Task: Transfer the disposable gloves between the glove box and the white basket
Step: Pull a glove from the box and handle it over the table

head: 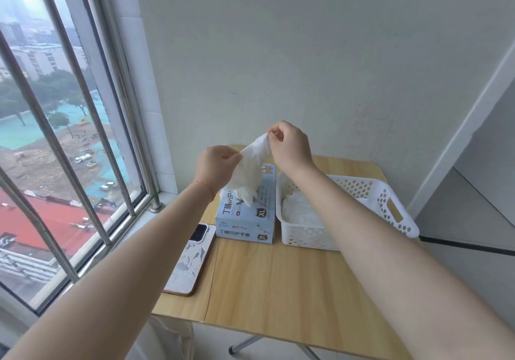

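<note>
The glove box (245, 220) was pale blue with "XL" printed on the top and front, plus Chinese text reading 丁腈防护手套. The white basket (362, 192) sat touching it on the right, under the right forearm, with more gloves (299, 211) piled inside. A phone (189, 262) lay face down on the wooden table (278, 290), below the left wrist. Both hands were up above the box: left hand (216, 168) and right hand (289, 145) each pinched the top edge of one white glove (250, 168), fingers curled, its lower end hanging at the box's opening.
</note>
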`<state>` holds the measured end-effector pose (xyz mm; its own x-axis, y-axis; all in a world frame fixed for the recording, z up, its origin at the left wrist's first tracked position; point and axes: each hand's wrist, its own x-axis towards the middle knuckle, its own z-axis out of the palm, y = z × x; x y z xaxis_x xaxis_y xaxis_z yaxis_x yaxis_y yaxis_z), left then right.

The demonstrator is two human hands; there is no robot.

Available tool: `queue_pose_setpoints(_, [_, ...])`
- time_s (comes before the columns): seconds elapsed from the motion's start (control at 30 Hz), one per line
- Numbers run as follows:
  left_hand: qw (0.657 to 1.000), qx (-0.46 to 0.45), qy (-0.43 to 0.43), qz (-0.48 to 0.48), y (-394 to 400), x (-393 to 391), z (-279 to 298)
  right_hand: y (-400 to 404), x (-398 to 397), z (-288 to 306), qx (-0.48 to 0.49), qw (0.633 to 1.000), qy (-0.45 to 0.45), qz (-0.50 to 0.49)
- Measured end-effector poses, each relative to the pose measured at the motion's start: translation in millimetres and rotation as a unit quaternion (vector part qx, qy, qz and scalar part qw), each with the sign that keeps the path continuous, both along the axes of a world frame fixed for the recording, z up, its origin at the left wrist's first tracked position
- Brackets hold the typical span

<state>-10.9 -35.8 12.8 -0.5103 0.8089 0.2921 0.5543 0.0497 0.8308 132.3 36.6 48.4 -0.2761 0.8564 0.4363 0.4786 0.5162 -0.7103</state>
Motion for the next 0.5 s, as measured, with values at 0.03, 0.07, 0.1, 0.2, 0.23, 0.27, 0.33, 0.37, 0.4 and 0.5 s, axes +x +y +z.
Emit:
queue_pose_setpoints(0.03, [1.000,-0.004,0.018,0.012,-1,-2,1,2,2,-3,-0.005,1.000,-0.015,-0.008])
queue_pose_setpoints(0.07, [0.999,-0.007,0.032,0.021,-2,-3,3,3,3,-6,-0.012,0.999,-0.029,-0.016])
queue_pose_setpoints(0.1, [0.999,-0.010,0.039,0.027,-3,-5,4,4,4,-8,-0.020,0.999,-0.038,-0.022])
queue_pose_setpoints(0.2, [0.997,-0.020,0.045,0.058,-4,-12,6,-1,6,-10,-0.045,0.998,-0.045,-0.023])
queue_pose_setpoints(0.23, [0.996,-0.023,0.048,0.070,-5,-14,7,-3,7,-10,-0.048,0.998,-0.047,-0.020])
queue_pose_setpoints(0.27, [0.995,-0.027,0.053,0.080,-5,-15,8,-5,7,-11,-0.053,0.997,-0.052,-0.016])
queue_pose_setpoints(0.33, [0.993,-0.045,0.063,0.088,-5,-18,7,-9,4,-15,-0.074,0.995,-0.066,-0.005])
queue_pose_setpoints(0.37, [0.992,-0.058,0.067,0.089,-5,-18,7,-10,3,-18,-0.089,0.993,-0.078,0.000])
queue_pose_setpoints(0.4, [0.991,-0.070,0.070,0.090,-6,-19,6,-12,1,-21,-0.103,0.991,-0.088,0.003])
queue_pose_setpoints(0.5, [0.992,-0.073,0.065,0.085,-6,-22,6,-16,-2,-27,-0.129,0.988,-0.079,0.004])
